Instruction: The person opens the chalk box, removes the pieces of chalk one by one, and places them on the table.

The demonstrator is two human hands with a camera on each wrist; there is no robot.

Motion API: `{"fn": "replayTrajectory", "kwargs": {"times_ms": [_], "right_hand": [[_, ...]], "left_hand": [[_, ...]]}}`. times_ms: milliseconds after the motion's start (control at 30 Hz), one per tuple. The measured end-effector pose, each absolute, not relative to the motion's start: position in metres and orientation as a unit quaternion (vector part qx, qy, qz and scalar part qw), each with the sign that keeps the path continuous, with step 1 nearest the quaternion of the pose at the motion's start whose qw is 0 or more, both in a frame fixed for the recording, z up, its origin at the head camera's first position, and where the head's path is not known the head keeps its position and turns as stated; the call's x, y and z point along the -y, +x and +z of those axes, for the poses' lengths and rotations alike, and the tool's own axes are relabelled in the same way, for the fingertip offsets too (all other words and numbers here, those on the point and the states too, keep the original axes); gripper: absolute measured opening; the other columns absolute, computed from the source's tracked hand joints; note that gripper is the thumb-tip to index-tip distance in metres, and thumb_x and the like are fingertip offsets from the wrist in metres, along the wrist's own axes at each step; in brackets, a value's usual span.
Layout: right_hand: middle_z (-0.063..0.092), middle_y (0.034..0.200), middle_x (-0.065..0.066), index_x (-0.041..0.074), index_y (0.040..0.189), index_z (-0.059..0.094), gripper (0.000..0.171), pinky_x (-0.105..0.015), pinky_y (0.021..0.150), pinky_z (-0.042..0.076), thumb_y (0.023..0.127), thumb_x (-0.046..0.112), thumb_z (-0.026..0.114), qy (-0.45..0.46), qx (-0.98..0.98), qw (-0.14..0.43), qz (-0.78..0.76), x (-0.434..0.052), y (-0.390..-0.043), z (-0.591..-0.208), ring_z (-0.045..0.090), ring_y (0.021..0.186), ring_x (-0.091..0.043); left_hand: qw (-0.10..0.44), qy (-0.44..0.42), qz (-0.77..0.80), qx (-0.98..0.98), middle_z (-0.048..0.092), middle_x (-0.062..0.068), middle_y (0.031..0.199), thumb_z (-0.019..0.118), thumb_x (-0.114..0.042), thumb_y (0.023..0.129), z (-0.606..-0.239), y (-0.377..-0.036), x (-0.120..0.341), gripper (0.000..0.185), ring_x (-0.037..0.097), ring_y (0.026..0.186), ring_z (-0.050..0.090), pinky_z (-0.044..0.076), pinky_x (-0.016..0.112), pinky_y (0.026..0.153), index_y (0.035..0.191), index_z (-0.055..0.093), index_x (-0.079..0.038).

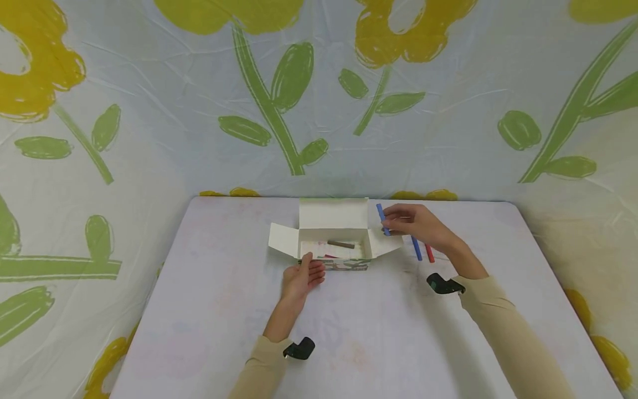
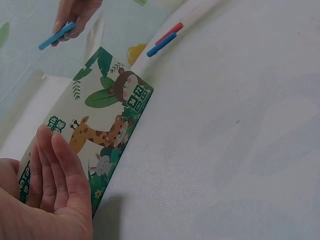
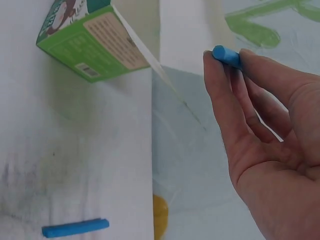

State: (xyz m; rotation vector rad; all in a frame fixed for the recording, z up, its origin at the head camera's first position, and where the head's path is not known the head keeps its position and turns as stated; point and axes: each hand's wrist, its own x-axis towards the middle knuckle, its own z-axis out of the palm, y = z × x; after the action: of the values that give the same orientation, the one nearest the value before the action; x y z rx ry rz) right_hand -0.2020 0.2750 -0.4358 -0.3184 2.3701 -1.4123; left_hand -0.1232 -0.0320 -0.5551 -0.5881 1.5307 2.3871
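White is the bench [image 1: 214, 332] in the head view; its far edge passes just beyond the right hand [image 1: 418, 221], and broad surface extends on the person's side of both hands. The open box [image 1: 347, 265] stands between them. Raised near its right flap [image 1: 386, 242], the right hand pinches a blue stick [image 1: 380, 212], its long axis going mostly away from the person, far end leaning left.

In the left wrist view, the left hand [image 2: 55, 180] is not clenched: its fingers lie almost straight before the box's front. Beside the box, toward the right hand's side, a second blue stick [image 2: 162, 44] and a red stick [image 2: 170, 33] lie nearly parallel.

In the right wrist view, the pinched stick shows one blunt end toward the camera.
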Motion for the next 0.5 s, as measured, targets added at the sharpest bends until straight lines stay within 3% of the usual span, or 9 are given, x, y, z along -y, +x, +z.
{"fn": "replayTrajectory", "kwargs": {"times_ms": [167, 333, 500], "right_hand": [[0.061, 0.133, -0.023, -0.003, 0.142, 0.053, 0.051, -0.034, 0.096, 0.057, 0.101, 0.024, 0.069, -0.086, -0.829, 0.177, -0.523, -0.293, -0.197, -0.434, 0.069, 0.11, -0.019], [0.058, 0.138, -0.023, -0.002, 0.144, 0.051, 0.057, -0.037, 0.099, 0.056, 0.102, 0.032, 0.067, -0.057, -0.842, 0.17, -0.509, -0.312, -0.191, -0.438, 0.07, 0.109, -0.015], [0.057, 0.14, -0.027, -0.003, 0.147, 0.047, 0.06, -0.031, 0.098, 0.056, 0.103, 0.033, 0.065, -0.034, -0.84, 0.167, -0.515, -0.329, -0.187, -0.449, 0.069, 0.108, -0.012]], "left_hand": [[0.123, -0.202, 0.818, -0.524, 0.072, 0.007, 0.085, 0.063, -0.033, 0.104, -0.555, -0.123, 0.033, 0.043, 0.012, 0.074, 0.07, 0.062, 0.025, 0.073, 0.104, 0.069, 0.009], [0.124, -0.201, 0.817, -0.526, 0.072, 0.007, 0.085, 0.062, -0.033, 0.104, -0.555, -0.123, 0.032, 0.043, 0.012, 0.074, 0.07, 0.061, 0.024, 0.073, 0.105, 0.068, 0.01], [0.122, -0.2, 0.816, -0.528, 0.072, 0.007, 0.085, 0.061, -0.032, 0.105, -0.554, -0.122, 0.031, 0.042, 0.011, 0.073, 0.069, 0.061, 0.023, 0.072, 0.106, 0.067, 0.01]]}}
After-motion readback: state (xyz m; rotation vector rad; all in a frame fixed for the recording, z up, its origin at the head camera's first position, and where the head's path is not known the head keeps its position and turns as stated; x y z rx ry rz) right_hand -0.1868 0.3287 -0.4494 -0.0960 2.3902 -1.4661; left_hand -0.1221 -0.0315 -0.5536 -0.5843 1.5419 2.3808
